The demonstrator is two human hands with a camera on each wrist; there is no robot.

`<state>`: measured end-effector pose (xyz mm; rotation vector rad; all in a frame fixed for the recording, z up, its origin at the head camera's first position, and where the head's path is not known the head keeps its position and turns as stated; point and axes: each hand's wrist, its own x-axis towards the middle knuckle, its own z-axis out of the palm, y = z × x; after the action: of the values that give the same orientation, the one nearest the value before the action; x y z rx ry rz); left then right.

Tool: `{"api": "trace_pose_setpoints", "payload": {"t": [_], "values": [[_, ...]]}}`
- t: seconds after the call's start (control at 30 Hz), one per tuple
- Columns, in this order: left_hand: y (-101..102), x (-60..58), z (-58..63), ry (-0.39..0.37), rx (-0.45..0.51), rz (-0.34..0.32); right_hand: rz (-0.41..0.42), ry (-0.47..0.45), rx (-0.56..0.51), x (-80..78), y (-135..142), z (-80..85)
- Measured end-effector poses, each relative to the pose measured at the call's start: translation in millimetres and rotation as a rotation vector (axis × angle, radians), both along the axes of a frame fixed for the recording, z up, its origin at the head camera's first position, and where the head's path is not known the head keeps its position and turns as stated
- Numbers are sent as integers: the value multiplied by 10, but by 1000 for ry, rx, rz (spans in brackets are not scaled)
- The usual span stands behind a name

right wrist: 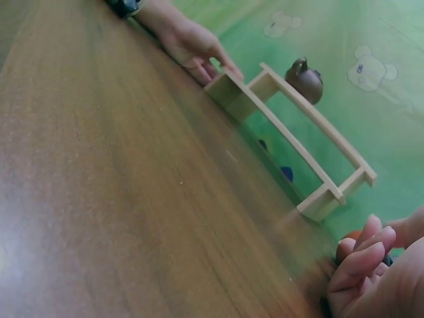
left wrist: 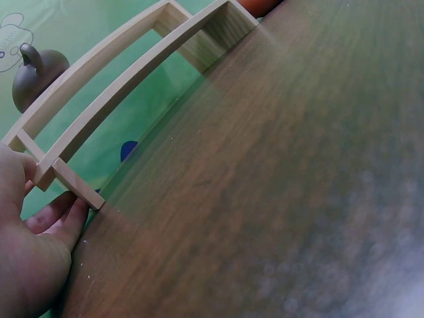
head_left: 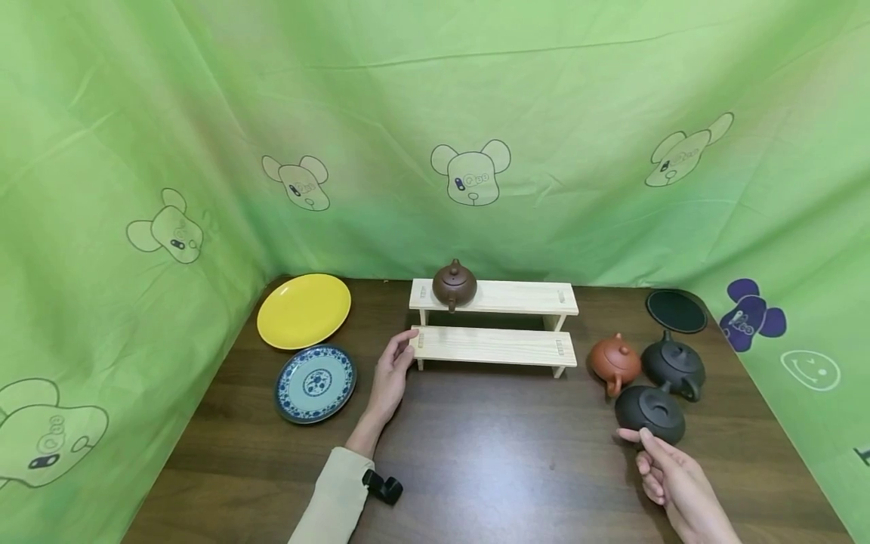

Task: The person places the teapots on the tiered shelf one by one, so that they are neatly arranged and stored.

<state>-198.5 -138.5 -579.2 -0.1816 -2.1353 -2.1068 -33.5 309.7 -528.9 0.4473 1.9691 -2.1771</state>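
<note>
Because lidded, front black teapot with contents out of sight.

My brown table carries a yellow plate on my left, a blue plate nearer me. Towards the back stands the stepped shelf, a brown pot on its upper board. On my right are a red pot, a far black pot, a near black pot and, behind them, a black disc.
</note>
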Motion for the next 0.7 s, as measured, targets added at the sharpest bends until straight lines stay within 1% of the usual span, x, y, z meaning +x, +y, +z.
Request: {"api": "trace_pose_setpoints", "payload": {"t": [0.03,0.1,0.13,0.17,0.23,0.27,0.4,0.47,0.6,0.63,0.7], "values": [[-1,-1,6,-14,-4,1,-4,8,-6,0,-3,-5],[26,53,131,-36,-16,0,-17,19,-18,5,-9,-12],[30,57,143,-40,-17,0,-25,21,-25,11,-13,-16],[29,59,144,-35,-19,-1,-35,24,-32,17,-15,-19],[56,104,244,-33,-31,3,-50,26,-45,35,-17,-20],[64,120,265,-19,-38,7,-56,29,-51,42,-17,-22],[26,36,82,-19,-19,18,-71,51,-58,69,-18,-27],[3,0,1,2,-11,10,-80,70,-68,79,-18,-31],[-29,-54,-105,30,-20,-6,-99,114,-88,96,-22,-43],[-33,-66,-125,21,-15,-9,-103,126,-93,98,-24,-48],[-38,-98,-167,-27,-13,1,-106,151,-96,102,-29,-57]]}}
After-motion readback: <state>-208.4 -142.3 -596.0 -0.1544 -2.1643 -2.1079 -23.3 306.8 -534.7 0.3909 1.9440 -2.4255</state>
